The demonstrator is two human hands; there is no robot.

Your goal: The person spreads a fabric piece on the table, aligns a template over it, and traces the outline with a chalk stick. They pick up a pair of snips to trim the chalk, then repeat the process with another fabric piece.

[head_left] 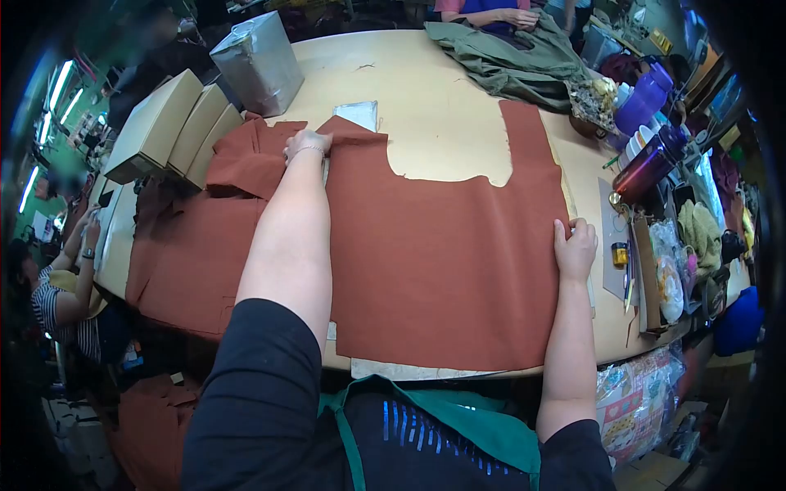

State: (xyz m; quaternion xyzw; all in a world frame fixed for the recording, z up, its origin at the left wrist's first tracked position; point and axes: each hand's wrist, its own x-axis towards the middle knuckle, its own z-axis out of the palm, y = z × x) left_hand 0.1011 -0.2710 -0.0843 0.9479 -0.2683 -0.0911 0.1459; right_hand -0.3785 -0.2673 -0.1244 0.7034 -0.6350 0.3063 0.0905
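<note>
A rust-brown cut fabric panel [442, 262] with a deep scooped notch along its far side lies spread flat in front of me. My left hand [307, 146] reaches to its far left corner, fingers closed on the cloth there. To the left is a pile of more rust-brown fabric pieces [196, 262], partly folded and rumpled. My right hand [576, 247] rests at the panel's right edge, thumb and fingers apart, the thumb by the cloth. A pale sheet [417, 371] shows from under the near edge.
Cardboard boxes [155, 127] and a silvery box [258, 64] stand at the left. Across the table [352, 61] a person's hands [517, 18] are at green fabric [508, 57]. A purple bottle [647, 98], dark tumbler [651, 164] and small yellow jar [620, 254] crowd the right.
</note>
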